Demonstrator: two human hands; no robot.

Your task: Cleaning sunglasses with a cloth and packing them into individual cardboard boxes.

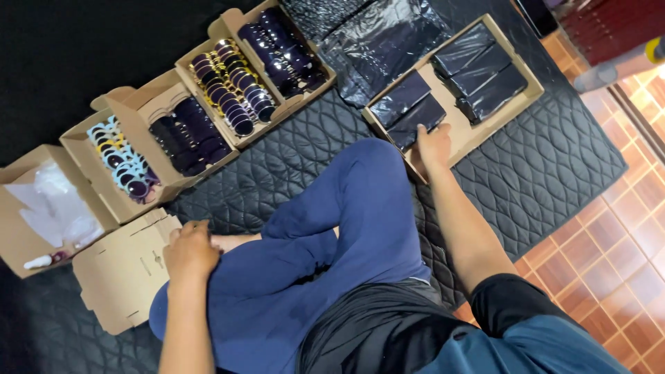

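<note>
1. Right hand rests open-fingered on a dark flat pouch in the shallow cardboard tray.
2. Left hand lies loosely curled on the flat cardboard blank, gripping nothing.
3. Pouch judged light, soft, slippery; best pinched at an edge.

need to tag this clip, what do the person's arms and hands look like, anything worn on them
Both forearms are bare, and neither the left hand nor the right hand shows a glove, ring or watch. A short black sleeve covers the right upper arm. The left arm's sleeve is out of view. Fingers look short-nailed, though detail is soft.
</note>
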